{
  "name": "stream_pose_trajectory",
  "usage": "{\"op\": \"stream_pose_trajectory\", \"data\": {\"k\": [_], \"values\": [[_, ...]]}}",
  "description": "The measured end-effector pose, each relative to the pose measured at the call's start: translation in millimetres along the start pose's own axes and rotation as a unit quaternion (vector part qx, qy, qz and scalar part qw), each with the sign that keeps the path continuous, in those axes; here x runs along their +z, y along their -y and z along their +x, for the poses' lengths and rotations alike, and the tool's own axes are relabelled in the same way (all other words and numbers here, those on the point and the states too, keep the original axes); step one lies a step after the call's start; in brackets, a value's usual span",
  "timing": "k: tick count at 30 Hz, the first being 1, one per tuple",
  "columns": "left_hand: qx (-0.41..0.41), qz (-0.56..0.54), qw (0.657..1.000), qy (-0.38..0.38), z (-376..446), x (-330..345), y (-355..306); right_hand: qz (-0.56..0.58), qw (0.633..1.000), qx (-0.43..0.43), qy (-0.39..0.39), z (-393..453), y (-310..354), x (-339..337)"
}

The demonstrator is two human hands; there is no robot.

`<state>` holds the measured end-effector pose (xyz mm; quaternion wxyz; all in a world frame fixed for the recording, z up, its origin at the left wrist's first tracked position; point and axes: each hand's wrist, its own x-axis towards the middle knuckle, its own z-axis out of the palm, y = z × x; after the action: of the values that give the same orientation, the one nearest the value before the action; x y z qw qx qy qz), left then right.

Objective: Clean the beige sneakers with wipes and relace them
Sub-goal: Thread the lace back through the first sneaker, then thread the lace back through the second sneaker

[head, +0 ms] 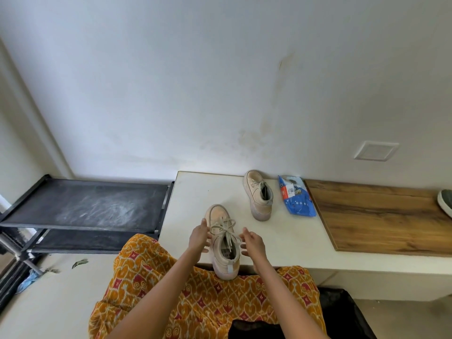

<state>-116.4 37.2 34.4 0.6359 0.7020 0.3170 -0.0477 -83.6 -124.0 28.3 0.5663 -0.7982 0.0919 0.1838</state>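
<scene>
A beige sneaker [221, 243] stands on the front edge of the white ledge [293, 231], heel toward me, its pale laces [223, 227] tied in loose loops over the tongue. My left hand [199, 237] pinches a lace loop on the shoe's left side. On the other side my right hand [253, 243] pinches the lace end. The second beige sneaker [259, 194] sits farther back on the ledge, toe toward the wall. A blue pack of wipes [296, 195] lies just right of it.
A wooden board [381, 216] covers the ledge's right part, with a dark shoe [445, 201] at its far edge. A black shoe rack [85, 204] stands to the left. My orange patterned skirt [195, 289] fills the foreground; a black bag [342, 314] lies at the lower right.
</scene>
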Motion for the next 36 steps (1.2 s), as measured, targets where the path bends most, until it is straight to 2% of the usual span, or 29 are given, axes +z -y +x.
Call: {"op": "stream_pose_trajectory", "data": {"k": [4,7,10,17,20,24,27,31,36], "values": [[-0.043,-0.012,0.998,0.032,-1,2,5,0.044,0.996,0.078,-0.003,0,-2,7],[-0.043,-0.052,0.997,0.033,4,4,5,0.033,0.997,0.074,-0.012,6,2,15],[-0.044,-0.152,0.987,0.023,10,1,3,0.049,0.996,0.071,-0.013,21,10,24],[-0.015,-0.315,0.949,-0.008,29,-5,-21,0.116,0.991,0.041,0.056,53,60,51],[-0.007,-0.298,0.954,-0.028,40,-7,-30,0.128,0.989,0.039,0.062,68,64,64],[-0.026,-0.196,0.975,-0.100,60,-5,-23,0.089,0.994,0.065,-0.006,77,53,83],[-0.037,-0.206,0.973,-0.101,72,-4,-19,0.063,0.996,0.061,-0.017,80,57,94],[-0.012,-0.244,0.964,-0.109,83,-11,-29,0.093,0.994,0.035,0.042,94,80,107],[0.050,-0.237,0.964,-0.113,89,-24,-44,0.107,0.986,0.009,0.124,105,102,122]]}}
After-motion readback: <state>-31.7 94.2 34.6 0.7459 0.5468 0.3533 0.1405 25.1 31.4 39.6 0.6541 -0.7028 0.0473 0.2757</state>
